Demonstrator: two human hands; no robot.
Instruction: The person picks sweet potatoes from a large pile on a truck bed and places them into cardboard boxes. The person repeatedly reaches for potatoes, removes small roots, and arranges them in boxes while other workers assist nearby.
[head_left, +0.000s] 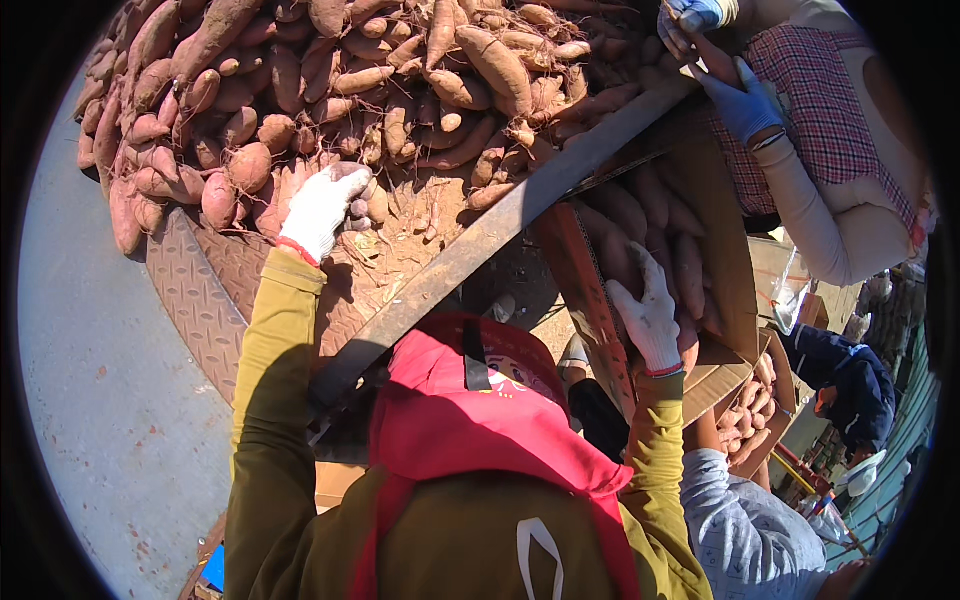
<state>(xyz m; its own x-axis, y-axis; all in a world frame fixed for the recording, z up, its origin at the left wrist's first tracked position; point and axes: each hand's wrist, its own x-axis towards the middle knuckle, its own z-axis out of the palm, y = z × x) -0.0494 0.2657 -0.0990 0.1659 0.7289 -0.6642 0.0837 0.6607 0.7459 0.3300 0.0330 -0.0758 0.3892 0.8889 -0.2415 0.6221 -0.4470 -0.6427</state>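
My left hand (326, 206), in a white knitted glove with soiled fingertips, is at the front edge of a large heap of sweet potatoes (277, 82). Its fingers curl around a small sweet potato (377, 202), partly covered by the glove. In a cardboard box (724, 247) to the right, my gloved right hand (649, 315) rests over several reddish sweet potatoes (688, 274). Its thumb and fingers are spread, and I see nothing gripped between them. The undersides of those fingers are hidden.
A metal rail (517, 206) runs diagonally between heap and box. Soil and root scraps lie on the diamond-plate metal bed (199, 277). At upper right, a co-worker's blue-gloved hands (739, 101) hold a sweet potato. Another person (750, 517) is beside a box of sweet potatoes (746, 420).
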